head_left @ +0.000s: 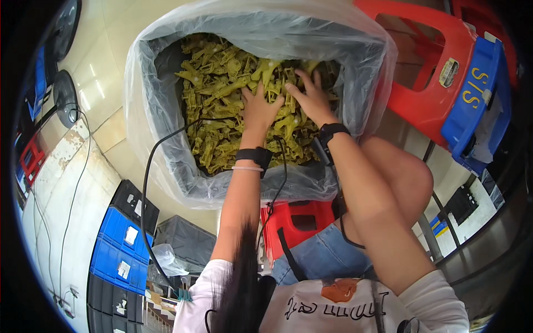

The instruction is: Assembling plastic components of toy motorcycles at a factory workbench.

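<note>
A large bin lined with a clear plastic bag (366, 72) stands in front of me, holding a heap of olive-yellow moulded plastic parts (222, 136). Both my arms reach into it. My left hand (259, 112) lies over the middle of the heap, fingers spread, its fingertips among the parts. Just to its right, my right hand (315, 101) touches the heap near the far right side, its fingers also apart. Between the two hands lies a brighter, forked yellow part (266, 69). Each wrist wears a black band, and cables run across the bin.
A red plastic stool (402, 94) stands at the right, with a blue crate (480, 100) against it. Blue bins (119, 238) and black boxes are at the lower left beside a white surface (72, 216). A red seat (300, 222) shows near my legs.
</note>
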Available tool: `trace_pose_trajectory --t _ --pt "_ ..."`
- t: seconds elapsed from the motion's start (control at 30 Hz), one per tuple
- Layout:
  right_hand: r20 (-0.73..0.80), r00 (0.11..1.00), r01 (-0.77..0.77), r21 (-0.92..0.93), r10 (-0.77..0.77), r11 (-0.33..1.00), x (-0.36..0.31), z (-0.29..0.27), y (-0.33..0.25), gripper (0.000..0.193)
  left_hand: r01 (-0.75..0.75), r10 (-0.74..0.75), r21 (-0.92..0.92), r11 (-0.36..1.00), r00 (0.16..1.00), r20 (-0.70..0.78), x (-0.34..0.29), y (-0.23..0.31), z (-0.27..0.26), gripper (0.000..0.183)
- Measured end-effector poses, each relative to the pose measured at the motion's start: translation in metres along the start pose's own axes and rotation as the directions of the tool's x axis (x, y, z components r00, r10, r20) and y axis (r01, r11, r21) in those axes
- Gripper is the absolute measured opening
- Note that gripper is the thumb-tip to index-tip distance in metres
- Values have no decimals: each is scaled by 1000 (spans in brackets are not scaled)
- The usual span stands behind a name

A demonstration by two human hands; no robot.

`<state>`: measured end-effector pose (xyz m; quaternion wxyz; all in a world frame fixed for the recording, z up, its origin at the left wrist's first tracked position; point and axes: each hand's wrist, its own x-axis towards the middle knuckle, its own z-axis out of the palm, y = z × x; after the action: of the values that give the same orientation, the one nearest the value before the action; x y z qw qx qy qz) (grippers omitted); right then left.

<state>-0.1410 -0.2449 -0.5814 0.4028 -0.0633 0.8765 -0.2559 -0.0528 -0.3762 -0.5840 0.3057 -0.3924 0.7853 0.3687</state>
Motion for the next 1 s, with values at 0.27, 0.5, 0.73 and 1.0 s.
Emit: trace_pose_trajectory --t 0.27,0.5,0.73,1.0 --pt "219 974 -47 -30 53 998 7 -16 12 93 162 -111 -213 964 966 234 -1 -5 -9 95" --pt "318 936 -159 -8 153 987 8 -9 7 73 99 -34 -353 930 982 184 5 -7 5 93" --pt "427 886 -261 132 182 956 -14 -23 2 68 88 37 -431 898 961 273 -11 -18 0 76" --pt "468 868 -337 301 170 892 -1 -9 12 77 -14 154 -501 865 958 240 -22 -17 -8 75"
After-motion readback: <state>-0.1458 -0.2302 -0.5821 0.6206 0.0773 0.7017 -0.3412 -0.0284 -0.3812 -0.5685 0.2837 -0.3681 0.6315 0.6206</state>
